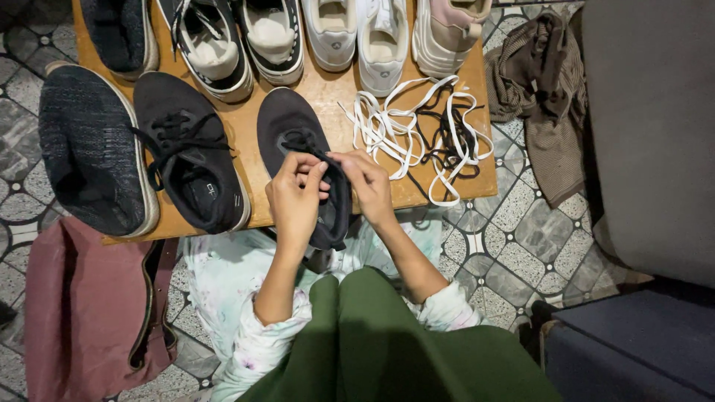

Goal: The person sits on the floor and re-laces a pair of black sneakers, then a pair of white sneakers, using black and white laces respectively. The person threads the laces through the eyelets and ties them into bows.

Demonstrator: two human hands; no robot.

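A black sneaker [287,123] lies toe-away on the wooden board [328,93], its heel hanging over the near edge. Both my hands sit on top of it at the lacing. My left hand [294,197] pinches the black shoelace [307,141] between thumb and fingers. My right hand [366,182] grips the same lace from the other side, fingers curled. The sneaker's middle is hidden under my hands.
A laced black sneaker [190,149] and a dark knit shoe [93,149] lie to the left. Several white and black shoes line the board's far edge. Loose white and black laces [424,134] pile at right. A maroon bag [89,313], brown cloth [547,89], and grey seat [655,134] surround the board.
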